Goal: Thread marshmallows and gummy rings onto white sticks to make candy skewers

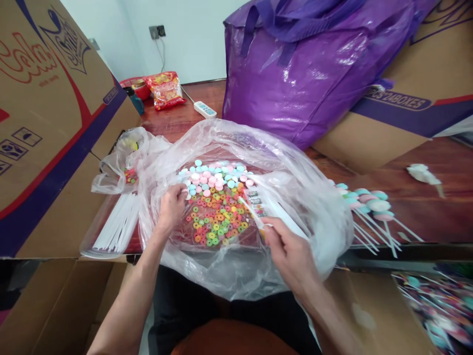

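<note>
My right hand [290,251] is closed on a thin white stick [252,212], which points up and left over the open clear plastic bag [236,273]. At the left side of the bag, my left hand [173,204] has its fingertips pinched together beside the pastel disc candies [207,180]. Whatever lies between those fingertips is too small to make out. Pink, blue and white discs form a heap at the back of the bag. In front of them spread many small coloured candy rings [218,222]. A printed packet [254,199] lies by the stick.
White sticks [117,224] fill a clear tray at left, below a small bag of rings [130,175]. Finished-looking lollipops [373,202] lie at right. Cardboard boxes [48,148] and a purple bag [295,74] surround the table. A carton of lollipops [439,310] stands lower right.
</note>
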`<action>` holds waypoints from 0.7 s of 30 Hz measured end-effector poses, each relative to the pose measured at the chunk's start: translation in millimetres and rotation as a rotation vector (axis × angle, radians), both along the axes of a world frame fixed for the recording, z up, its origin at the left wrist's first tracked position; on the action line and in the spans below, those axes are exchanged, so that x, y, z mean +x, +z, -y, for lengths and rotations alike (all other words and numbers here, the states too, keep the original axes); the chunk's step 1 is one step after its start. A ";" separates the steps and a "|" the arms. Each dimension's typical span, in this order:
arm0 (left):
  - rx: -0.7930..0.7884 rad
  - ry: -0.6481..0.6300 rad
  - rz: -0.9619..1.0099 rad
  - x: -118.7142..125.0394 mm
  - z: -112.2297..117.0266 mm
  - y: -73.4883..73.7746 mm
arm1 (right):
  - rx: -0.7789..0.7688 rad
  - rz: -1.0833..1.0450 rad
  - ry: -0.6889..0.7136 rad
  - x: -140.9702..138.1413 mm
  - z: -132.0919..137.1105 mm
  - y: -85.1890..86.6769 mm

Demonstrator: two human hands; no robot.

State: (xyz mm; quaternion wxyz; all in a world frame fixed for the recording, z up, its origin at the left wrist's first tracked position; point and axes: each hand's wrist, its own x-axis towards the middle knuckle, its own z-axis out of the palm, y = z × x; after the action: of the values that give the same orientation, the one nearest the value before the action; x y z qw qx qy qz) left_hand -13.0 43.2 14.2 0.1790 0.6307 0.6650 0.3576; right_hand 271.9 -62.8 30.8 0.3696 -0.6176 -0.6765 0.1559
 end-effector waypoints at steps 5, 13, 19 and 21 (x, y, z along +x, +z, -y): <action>-0.048 -0.062 -0.097 -7.5 -8.2 -5.6 | -0.060 -0.160 0.181 -36.9 4.6 -6.4; 0.070 -0.153 -0.159 -0.6 11.7 -9.2 | -0.056 -0.186 0.283 -59.7 4.3 -13.6; -0.003 -0.116 0.130 -0.9 27.0 -13.4 | -0.057 -0.169 0.285 -60.6 1.7 -20.1; -0.050 -0.139 0.229 -3.0 31.3 -15.0 | -0.057 -0.159 0.287 -60.9 1.1 -21.8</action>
State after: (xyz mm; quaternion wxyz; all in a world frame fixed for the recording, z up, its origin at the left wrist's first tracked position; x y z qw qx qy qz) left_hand -16.1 11.9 -0.8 0.2937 0.6256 0.6038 0.3972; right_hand 211.1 -63.9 9.1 0.3785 -0.5106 -0.7216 0.2745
